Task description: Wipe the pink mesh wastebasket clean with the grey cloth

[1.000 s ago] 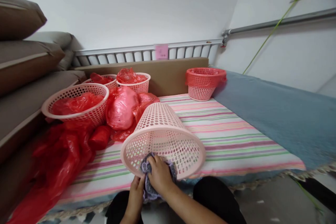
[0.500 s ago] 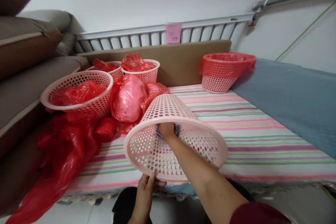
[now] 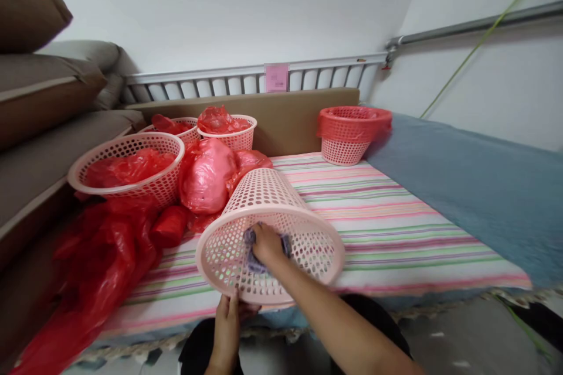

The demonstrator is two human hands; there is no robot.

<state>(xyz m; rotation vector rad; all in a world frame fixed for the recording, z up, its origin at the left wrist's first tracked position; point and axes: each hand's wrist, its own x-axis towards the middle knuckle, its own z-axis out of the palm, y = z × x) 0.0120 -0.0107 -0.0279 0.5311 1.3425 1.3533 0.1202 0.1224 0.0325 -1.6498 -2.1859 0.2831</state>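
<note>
A pale pink perforated plastic basket (image 3: 268, 190) lies on its side on the striped cloth, its mouth facing me. My left hand (image 3: 229, 310) grips the lower rim, thumb outside and the other fingers partly hidden beneath. Inside the basket, my right hand (image 3: 266, 244) is closed on a purple-grey cloth (image 3: 255, 262), pressed against the inner wall. Red plastic bags (image 3: 211, 176), one of them bulging, lie beside the basket's far left side.
Three pink baskets, the nearest one (image 3: 127, 184) at left, hold red bags. Another basket (image 3: 343, 151), covered by a red bag, stands at the back right. Grey-brown cushions (image 3: 44, 94) are stacked at left; a long red bag (image 3: 97, 263) trails over the front edge.
My right hand with the cloth has come from deeper inside the basket toward its mouth and lower wall. My left hand still holds the rim. The camera view has shifted.
</note>
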